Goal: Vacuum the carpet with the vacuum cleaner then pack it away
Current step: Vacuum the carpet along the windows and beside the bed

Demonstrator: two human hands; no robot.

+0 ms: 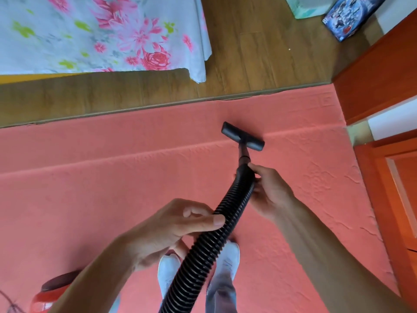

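Note:
A black ribbed vacuum hose (pixel 203 249) runs up from the bottom centre to a short black wand and a flat black nozzle head (pixel 243 136) resting on the coral-pink carpet (pixel 101 188). My right hand (pixel 268 190) grips the hose's smooth upper end just below the wand. My left hand (pixel 176 224) holds the ribbed hose lower down, thumb on top and fingers beneath. The red vacuum body (pixel 49 294) sits at the bottom left, partly behind my left forearm.
My two white shoes (pixel 228 260) stand on the carpet under the hose. A bed with a floral sheet (pixel 101 35) lies at top left, wooden floor (pixel 259 53) beyond the carpet edge. Orange-red wooden furniture (pixel 388 75) lines the right side; a blue box (pixel 347 19) sits top right.

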